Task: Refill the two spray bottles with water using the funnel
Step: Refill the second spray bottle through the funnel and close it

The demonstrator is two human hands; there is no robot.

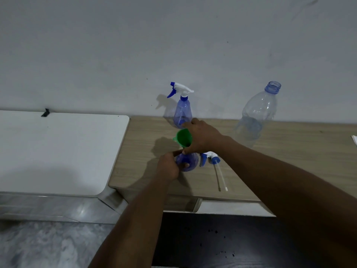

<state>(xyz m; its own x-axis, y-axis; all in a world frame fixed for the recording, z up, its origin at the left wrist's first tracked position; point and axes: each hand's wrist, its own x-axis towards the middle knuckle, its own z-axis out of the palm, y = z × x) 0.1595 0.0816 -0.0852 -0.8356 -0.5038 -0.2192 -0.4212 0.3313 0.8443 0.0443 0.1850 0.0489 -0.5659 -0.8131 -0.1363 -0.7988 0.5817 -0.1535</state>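
Green funnel (pixel 183 137), pinched by right hand (pixel 201 139), needs seating upright in the open spray bottle (pixel 188 161) that the left hand (pixel 170 167) clasps steady.

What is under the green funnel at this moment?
Under the green funnel stands the open spray bottle, steadied by the left hand. The right hand holds the funnel and covers the bottle's neck, so whether the spout is inside cannot be seen.

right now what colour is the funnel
Green; the funnel shows best in the head view, held in the right hand.
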